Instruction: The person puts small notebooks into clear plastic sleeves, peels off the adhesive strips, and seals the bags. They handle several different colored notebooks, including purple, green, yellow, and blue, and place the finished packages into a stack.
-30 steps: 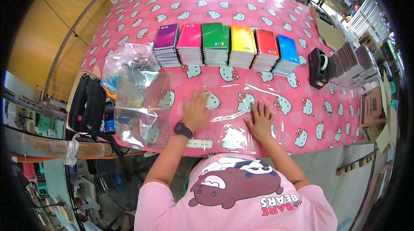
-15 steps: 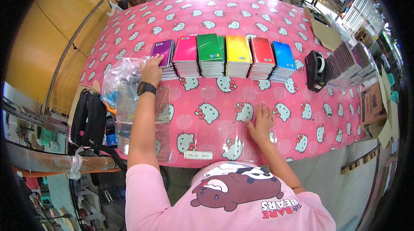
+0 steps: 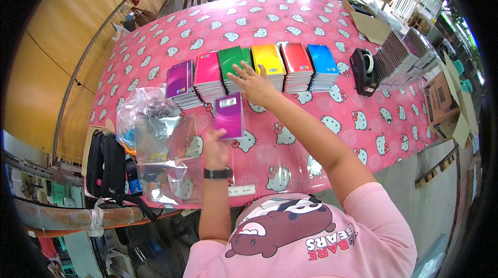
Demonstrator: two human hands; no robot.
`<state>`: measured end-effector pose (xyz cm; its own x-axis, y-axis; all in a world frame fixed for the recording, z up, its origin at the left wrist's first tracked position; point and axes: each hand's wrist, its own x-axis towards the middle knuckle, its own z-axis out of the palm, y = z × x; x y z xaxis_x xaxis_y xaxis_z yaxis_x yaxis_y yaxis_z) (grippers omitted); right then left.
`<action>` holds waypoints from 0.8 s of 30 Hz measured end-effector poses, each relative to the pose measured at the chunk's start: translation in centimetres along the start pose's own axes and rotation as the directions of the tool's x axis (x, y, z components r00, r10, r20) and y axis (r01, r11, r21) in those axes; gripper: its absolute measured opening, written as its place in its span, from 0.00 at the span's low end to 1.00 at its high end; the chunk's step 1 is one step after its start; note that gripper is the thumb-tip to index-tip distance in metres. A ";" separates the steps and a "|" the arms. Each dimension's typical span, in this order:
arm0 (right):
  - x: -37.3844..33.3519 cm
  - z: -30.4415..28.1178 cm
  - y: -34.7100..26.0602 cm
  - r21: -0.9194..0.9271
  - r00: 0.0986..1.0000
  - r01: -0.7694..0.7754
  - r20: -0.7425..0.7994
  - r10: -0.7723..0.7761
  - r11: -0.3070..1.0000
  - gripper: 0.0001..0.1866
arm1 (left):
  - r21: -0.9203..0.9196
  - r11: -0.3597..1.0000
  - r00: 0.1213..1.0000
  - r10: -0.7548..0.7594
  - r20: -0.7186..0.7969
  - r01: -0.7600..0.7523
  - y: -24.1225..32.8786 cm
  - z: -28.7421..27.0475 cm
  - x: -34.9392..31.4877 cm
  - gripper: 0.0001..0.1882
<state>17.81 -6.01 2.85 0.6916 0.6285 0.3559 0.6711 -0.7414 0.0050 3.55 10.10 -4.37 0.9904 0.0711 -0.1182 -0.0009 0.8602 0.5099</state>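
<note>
My left hand (image 3: 216, 148) grips a purple notebook (image 3: 229, 118) by its lower end and holds it over the table in front of the stacks. A small pale label shows near the notebook's top. With its fingers spread, my right hand (image 3: 255, 87) reaches over the front of the green notebook stack (image 3: 232, 60) and the yellow notebook stack (image 3: 267, 56); whether it touches them I cannot tell. To the left stand a purple notebook stack (image 3: 180, 78) and a pink notebook stack (image 3: 208, 65). A red notebook stack (image 3: 297, 58) and a blue notebook stack (image 3: 322, 59) stand to the right.
Clear plastic bags (image 3: 168, 132) lie at the left beside a black bag (image 3: 106, 161). On the right, a black tape dispenser (image 3: 361, 73) stands near tall stacks of notebooks (image 3: 395, 60) and an open cardboard box (image 3: 441, 104). A pink patterned cover (image 3: 311, 23) spreads over the table.
My left hand has taken a purple notebook off the purple stack and drawn it toward me and rightward. My right hand has risen from the near table to the green and yellow stacks.
</note>
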 end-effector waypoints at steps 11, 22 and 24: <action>2.8 -2.5 -2.9 -0.039 0.923 -0.168 0.345 0.171 0.985 0.33 | 0.351 0.834 0.905 -0.402 -0.143 0.426 -9.2 -0.9 -4.9 0.19; 7.8 2.6 -7.2 0.003 0.946 0.212 -0.252 -0.204 0.977 0.07 | 0.522 0.816 0.969 -0.213 -0.127 0.248 -11.1 -2.7 -4.5 0.17; 6.1 -0.9 -7.6 0.312 0.904 0.270 -0.409 -0.128 0.911 0.08 | 0.529 0.813 0.970 -0.212 -0.120 0.243 -11.6 -4.6 -4.0 0.16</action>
<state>16.70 3.25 5.84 0.4301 0.5663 0.7031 0.8812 -0.4326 -0.1905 -1.09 2.16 -13.72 0.9443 -0.0522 -0.3251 0.3129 0.4495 0.8367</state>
